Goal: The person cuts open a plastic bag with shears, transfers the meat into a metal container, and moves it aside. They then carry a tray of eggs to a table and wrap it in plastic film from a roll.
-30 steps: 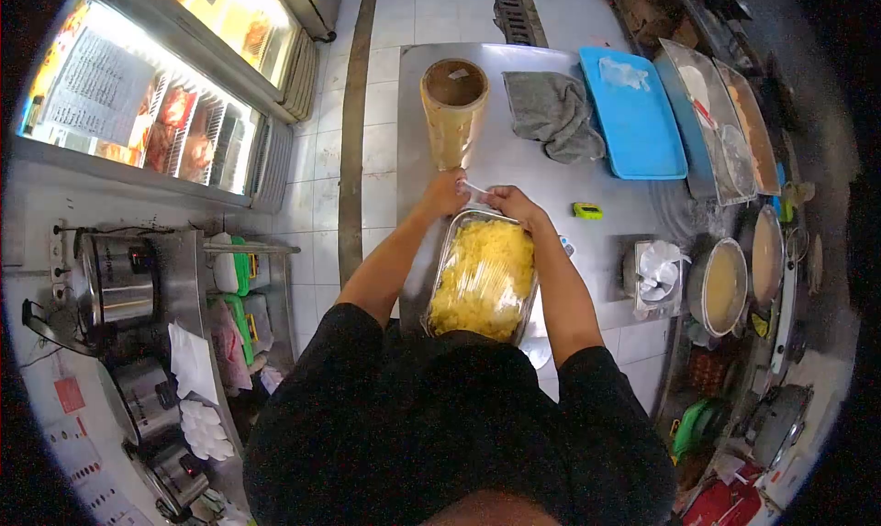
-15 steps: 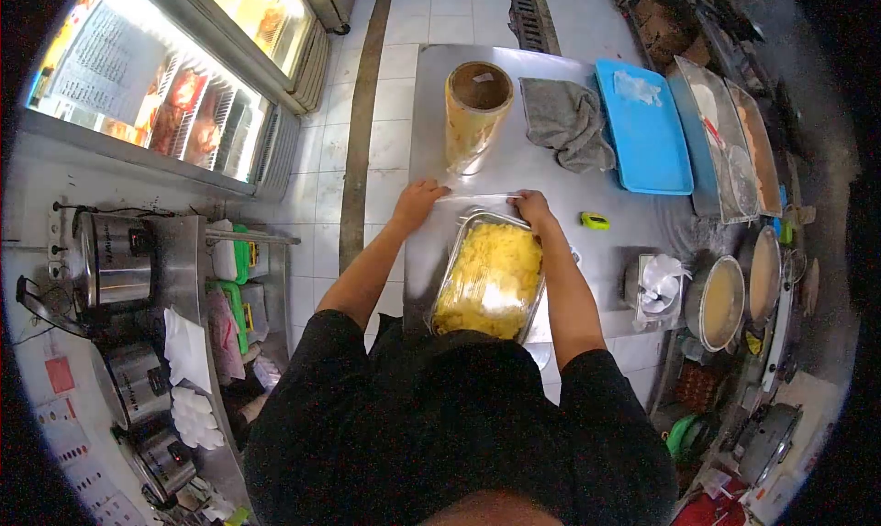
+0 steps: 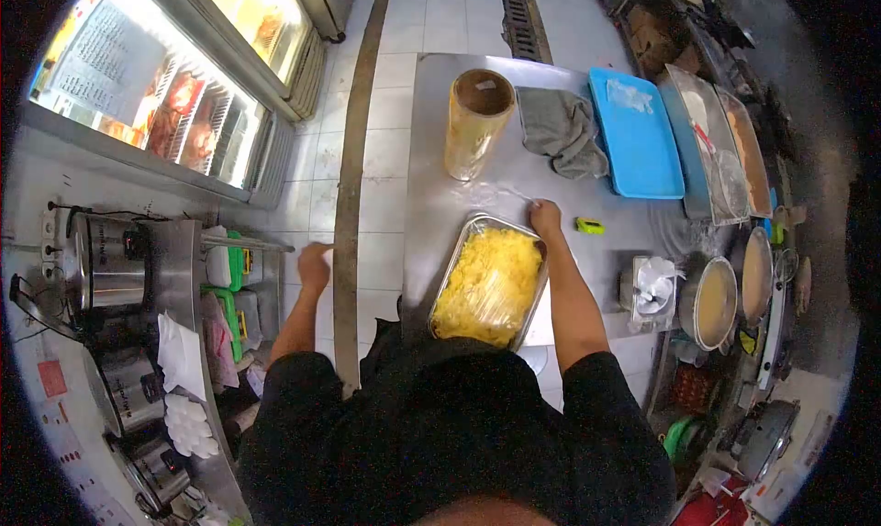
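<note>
A metal tray of yellow food (image 3: 488,283) sits at the near edge of the steel table, with shiny clear film over it. Beyond it a large roll of plastic film (image 3: 477,127) stands upright. My right hand (image 3: 545,218) is closed by the tray's far right corner, pinching the end of a strip of clear film that stretches left over the table. My left hand (image 3: 314,264) is off the table's left side, above the floor, its fingers curled; what they hold, if anything, is too small to tell.
A grey cloth (image 3: 564,131), a blue tray (image 3: 638,140) and a yellow-green gadget (image 3: 590,225) lie on the steel table (image 3: 431,95). Deep metal trays and round pans (image 3: 709,301) line the right. Steel cookers (image 3: 115,262) and lit fridges are on the left.
My left hand has left the film near the tray and swung out to the left, past the table edge. My right hand has shifted slightly right and nearer.
</note>
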Motion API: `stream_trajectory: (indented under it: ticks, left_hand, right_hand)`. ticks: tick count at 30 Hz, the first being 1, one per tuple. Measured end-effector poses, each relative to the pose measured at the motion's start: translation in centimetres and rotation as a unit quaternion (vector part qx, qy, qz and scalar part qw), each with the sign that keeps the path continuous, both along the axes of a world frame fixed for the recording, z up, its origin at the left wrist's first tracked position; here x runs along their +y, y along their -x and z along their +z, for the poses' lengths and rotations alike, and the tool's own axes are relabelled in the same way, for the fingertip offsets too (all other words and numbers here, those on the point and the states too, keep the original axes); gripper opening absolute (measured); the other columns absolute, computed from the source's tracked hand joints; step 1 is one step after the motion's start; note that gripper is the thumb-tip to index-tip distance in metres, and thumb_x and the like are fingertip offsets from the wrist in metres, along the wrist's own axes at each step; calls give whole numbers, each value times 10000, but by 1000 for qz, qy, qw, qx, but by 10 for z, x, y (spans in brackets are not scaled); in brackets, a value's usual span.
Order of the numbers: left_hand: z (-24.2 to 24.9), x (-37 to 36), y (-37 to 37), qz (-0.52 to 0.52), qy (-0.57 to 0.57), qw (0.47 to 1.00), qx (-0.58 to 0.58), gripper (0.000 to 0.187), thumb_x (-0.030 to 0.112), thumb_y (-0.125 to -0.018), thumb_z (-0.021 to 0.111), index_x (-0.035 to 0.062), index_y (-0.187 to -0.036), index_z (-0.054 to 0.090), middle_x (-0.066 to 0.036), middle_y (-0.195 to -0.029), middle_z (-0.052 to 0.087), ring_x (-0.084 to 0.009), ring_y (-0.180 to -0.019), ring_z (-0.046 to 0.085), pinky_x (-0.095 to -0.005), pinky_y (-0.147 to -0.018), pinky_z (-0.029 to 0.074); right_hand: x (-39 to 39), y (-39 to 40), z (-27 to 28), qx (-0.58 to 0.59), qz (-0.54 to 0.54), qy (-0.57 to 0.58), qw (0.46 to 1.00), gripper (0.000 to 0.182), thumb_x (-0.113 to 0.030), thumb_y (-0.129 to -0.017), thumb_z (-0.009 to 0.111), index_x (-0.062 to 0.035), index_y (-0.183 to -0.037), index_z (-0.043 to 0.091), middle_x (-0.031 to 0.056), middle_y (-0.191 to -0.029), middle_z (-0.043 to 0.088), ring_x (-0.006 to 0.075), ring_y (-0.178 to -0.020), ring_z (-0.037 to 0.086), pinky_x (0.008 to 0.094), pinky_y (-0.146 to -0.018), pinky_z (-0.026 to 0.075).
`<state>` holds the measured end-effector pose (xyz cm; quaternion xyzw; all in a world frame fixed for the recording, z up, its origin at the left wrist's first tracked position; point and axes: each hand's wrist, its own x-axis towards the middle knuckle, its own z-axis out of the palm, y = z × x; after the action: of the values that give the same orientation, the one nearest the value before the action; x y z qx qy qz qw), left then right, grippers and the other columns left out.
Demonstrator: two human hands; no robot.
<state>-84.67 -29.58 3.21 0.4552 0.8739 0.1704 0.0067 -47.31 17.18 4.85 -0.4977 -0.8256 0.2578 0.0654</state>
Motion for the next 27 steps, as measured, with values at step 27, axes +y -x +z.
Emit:
stream_trajectory:
  ticks: [27]
  left_hand:
    - [27, 387, -227, -177, 126, 948, -231, 248, 328, -651, 735, 136, -808, 737, -117, -764, 702, -268, -682, 681, -400, -666, 545]
  right_hand:
    - [9, 5, 9, 128, 94, 281, 946, 303, -247, -985, 513, -58, -793, 651, -21, -626, 551, 76, -538, 438, 263, -504, 381]
